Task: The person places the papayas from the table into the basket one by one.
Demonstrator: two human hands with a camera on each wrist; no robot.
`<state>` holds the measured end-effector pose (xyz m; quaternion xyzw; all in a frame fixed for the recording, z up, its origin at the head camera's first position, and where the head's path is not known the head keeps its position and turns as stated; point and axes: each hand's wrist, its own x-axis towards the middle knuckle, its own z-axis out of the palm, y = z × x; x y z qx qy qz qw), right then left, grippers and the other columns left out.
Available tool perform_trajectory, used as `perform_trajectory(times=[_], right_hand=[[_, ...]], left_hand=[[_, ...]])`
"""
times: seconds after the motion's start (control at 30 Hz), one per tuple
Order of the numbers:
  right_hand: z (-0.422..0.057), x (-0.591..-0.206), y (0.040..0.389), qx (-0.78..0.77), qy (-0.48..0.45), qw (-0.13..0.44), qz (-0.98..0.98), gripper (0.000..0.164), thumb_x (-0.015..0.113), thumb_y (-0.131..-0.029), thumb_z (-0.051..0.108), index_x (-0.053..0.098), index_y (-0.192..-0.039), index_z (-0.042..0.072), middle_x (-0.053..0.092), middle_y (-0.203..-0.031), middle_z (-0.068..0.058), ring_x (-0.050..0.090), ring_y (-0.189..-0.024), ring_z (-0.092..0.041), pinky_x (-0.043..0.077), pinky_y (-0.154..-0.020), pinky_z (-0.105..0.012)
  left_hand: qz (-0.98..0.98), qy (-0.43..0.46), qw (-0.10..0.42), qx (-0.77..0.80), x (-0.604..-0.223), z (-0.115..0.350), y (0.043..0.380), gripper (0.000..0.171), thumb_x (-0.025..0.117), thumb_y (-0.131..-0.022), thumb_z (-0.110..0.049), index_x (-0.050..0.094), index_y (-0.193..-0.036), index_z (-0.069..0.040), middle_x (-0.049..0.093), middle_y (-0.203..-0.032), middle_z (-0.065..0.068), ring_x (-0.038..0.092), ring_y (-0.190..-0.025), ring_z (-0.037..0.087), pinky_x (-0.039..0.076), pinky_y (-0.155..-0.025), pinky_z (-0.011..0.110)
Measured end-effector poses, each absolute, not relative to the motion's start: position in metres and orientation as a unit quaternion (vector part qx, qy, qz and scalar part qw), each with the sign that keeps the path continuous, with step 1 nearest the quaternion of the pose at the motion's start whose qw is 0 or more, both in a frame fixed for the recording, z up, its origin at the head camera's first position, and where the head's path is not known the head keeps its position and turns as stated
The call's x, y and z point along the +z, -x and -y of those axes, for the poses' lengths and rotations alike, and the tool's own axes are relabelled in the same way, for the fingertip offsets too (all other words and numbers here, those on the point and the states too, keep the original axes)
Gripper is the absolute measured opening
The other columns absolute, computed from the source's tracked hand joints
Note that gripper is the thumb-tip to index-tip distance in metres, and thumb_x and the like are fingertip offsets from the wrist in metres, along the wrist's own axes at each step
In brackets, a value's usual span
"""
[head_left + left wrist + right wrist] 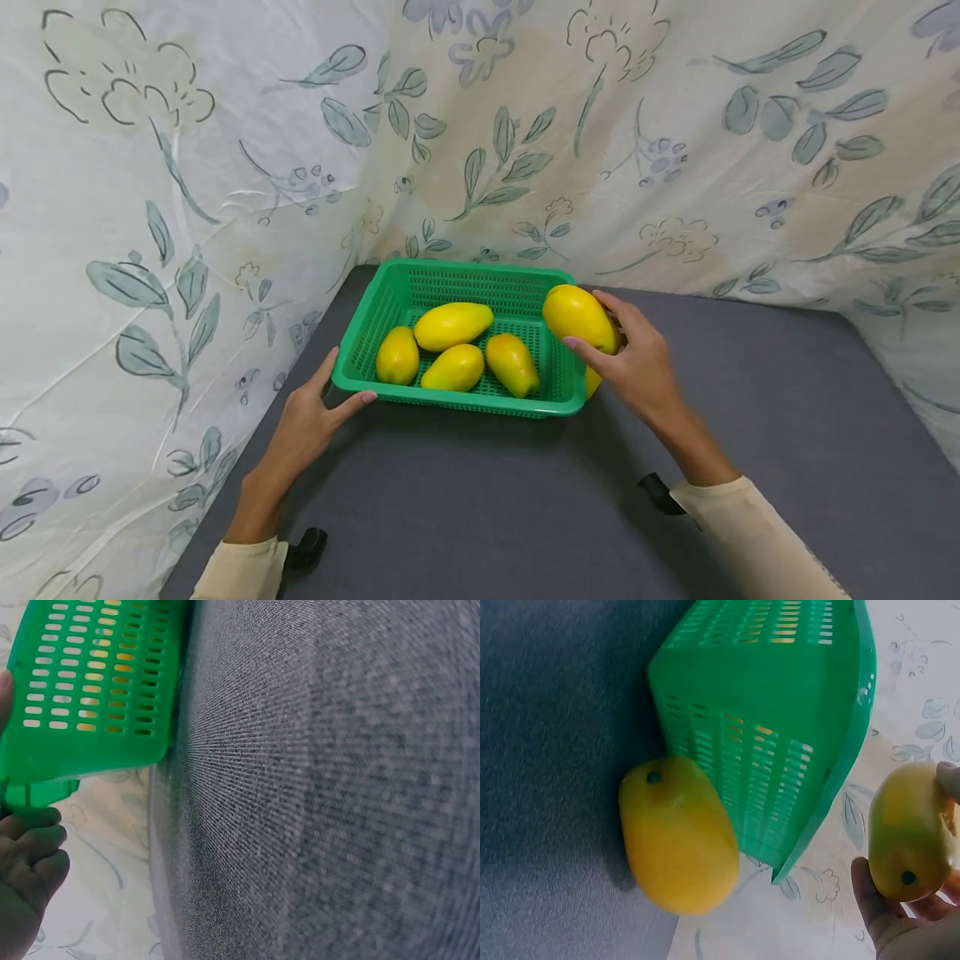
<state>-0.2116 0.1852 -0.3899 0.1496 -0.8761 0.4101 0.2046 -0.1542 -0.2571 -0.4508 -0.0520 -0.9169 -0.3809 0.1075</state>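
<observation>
A green plastic basket (465, 402) holds several yellow mangoes (453, 326). My left hand (303, 421) grips its near left corner, thumb on the front rim and fingers (41, 844) curled at the left side. Over the right rim, my right hand (637, 358) holds another yellow mango (579, 317), its thumb and fingers on opposite sides of the fruit. In the right wrist view this held mango (909, 832) is raised off the table. One more mango (679, 836) lies on the table against the basket's outer right wall, mostly hidden in the head view.
A dark grey cloth covers the table (480, 508). Floral fabric (525, 150) hangs behind the basket and along the left side (112, 333). Each wrist carries a black strap-like device (660, 493).
</observation>
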Motion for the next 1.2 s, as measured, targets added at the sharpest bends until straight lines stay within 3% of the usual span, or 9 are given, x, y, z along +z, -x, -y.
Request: perform_trajectory(times=[0.13, 0.27, 0.43, 0.57, 0.8, 1.2], right_hand=[[-0.181, -0.392, 0.210, 0.420, -0.158, 0.195, 0.872, 0.074, 0.085, -0.093, 0.032, 0.053, -0.156, 0.012, 0.063, -0.140, -0.012, 0.064, -0.113, -0.028, 0.055, -0.084, -0.035], [-0.179, -0.394, 0.209, 0.437, -0.169, 0.179, 0.865, 0.079, 0.086, -0.093, 0.030, 0.047, -0.161, 0.014, 0.059, -0.149, -0.013, 0.063, -0.126, -0.032, 0.058, -0.096, -0.051], [-0.181, -0.396, 0.208, 0.438, -0.162, 0.165, 0.869, 0.081, 0.085, -0.093, 0.030, 0.046, -0.162, 0.014, 0.057, -0.151, -0.017, 0.063, -0.127, -0.039, 0.056, -0.097, -0.061], [-0.184, -0.397, 0.207, 0.435, -0.153, 0.158, 0.873, 0.080, 0.084, -0.094, 0.032, 0.045, -0.162, 0.015, 0.054, -0.155, -0.016, 0.063, -0.127, -0.041, 0.056, -0.097, -0.061], [-0.189, -0.399, 0.207, 0.430, -0.150, 0.158, 0.876, 0.081, 0.083, -0.094, 0.036, 0.044, -0.163, 0.016, 0.053, -0.157, -0.015, 0.063, -0.125, -0.041, 0.056, -0.095, -0.061], [-0.196, -0.402, 0.211, 0.436, -0.147, 0.153, 0.875, 0.082, 0.083, -0.095, 0.034, 0.042, -0.164, 0.016, 0.053, -0.157, -0.016, 0.060, -0.130, -0.041, 0.054, -0.097, -0.062]], left_hand=[[0.916, 0.050, 0.103, -0.384, -0.452, 0.258, 0.153, 0.098, 0.080, -0.097, -0.036, 0.023, -0.169, -0.002, 0.035, -0.167, 0.028, 0.055, -0.131, 0.045, 0.045, -0.105, 0.063], [0.917, 0.049, 0.102, -0.382, -0.452, 0.258, 0.153, 0.098, 0.080, -0.097, -0.037, 0.023, -0.169, -0.002, 0.035, -0.167, 0.028, 0.056, -0.129, 0.044, 0.045, -0.104, 0.062], [0.918, 0.051, 0.105, -0.379, -0.452, 0.259, 0.154, 0.098, 0.080, -0.097, -0.036, 0.023, -0.168, -0.002, 0.037, -0.166, 0.028, 0.058, -0.126, 0.044, 0.046, -0.104, 0.062], [0.918, 0.051, 0.105, -0.379, -0.452, 0.259, 0.153, 0.098, 0.080, -0.097, -0.037, 0.023, -0.169, -0.002, 0.037, -0.166, 0.028, 0.058, -0.126, 0.044, 0.045, -0.104, 0.062], [0.916, 0.049, 0.101, -0.385, -0.451, 0.257, 0.153, 0.098, 0.080, -0.097, -0.036, 0.022, -0.169, -0.003, 0.035, -0.167, 0.027, 0.048, -0.142, 0.047, 0.041, -0.110, 0.066], [0.917, 0.044, 0.104, -0.382, -0.451, 0.252, 0.154, 0.098, 0.080, -0.097, -0.036, 0.022, -0.169, -0.002, 0.036, -0.167, 0.028, 0.054, -0.133, 0.045, 0.044, -0.108, 0.064]])
